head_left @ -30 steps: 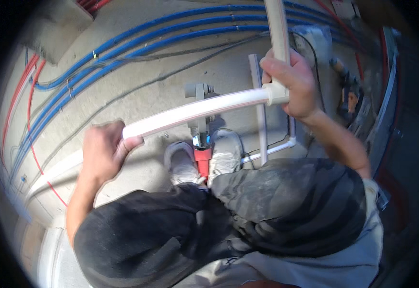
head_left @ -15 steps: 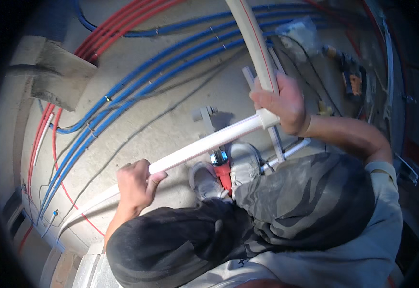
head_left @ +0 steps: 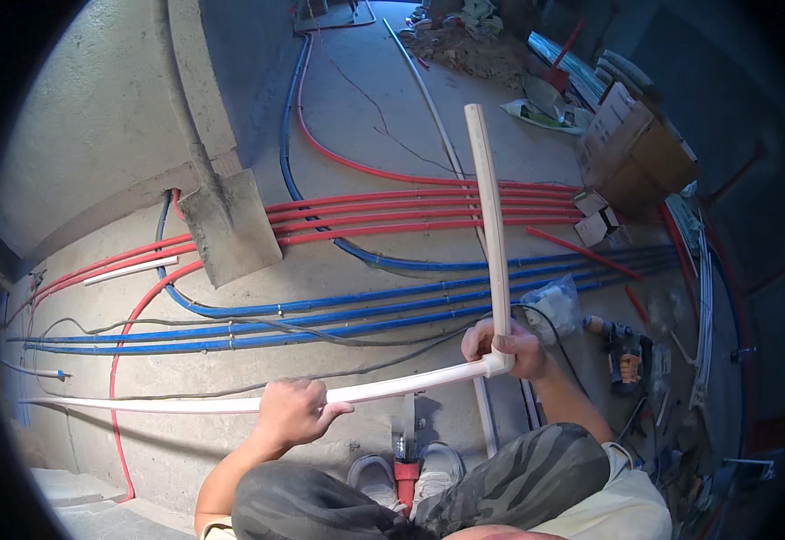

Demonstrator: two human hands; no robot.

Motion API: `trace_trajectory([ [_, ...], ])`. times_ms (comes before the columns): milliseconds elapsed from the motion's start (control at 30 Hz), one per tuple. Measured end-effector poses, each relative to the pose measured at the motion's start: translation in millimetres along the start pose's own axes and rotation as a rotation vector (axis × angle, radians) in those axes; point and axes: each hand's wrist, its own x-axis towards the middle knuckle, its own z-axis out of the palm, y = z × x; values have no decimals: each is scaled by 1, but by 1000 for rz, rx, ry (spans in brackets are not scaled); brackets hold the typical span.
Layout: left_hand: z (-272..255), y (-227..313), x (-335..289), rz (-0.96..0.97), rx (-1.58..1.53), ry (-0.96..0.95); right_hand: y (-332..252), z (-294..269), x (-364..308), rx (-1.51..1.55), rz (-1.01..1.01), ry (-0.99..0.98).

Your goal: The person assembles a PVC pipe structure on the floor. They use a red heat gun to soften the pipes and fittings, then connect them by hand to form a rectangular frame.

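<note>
Two hands clamped on white pipe (head_left: 410, 385), left hand (head_left: 295, 412) mid-length, right hand (head_left: 505, 346) at elbow joint (head_left: 498, 364)

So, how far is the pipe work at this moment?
Done: two white pipe lengths already meet in an elbow fitting, and red pipes and blue pipes lie along the concrete floor. In hand: the left hand grips the long white pipe, and the right hand holds the elbow. Left: the assembly is held up, not laid down.

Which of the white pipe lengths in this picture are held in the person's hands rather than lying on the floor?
The two joined at the elbow fitting: the long horizontal pipe in the left hand, and the upright pipe by the right hand.
</note>
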Motion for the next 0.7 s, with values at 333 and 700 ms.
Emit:
trace_trajectory([
  [333, 2, 5, -4, -65, -3, -128, 13, 4, -4, 294, 26, 64],
  [700, 2, 8, -7, -80, 25, -100, 8, 8, -5, -106, -91, 321],
])
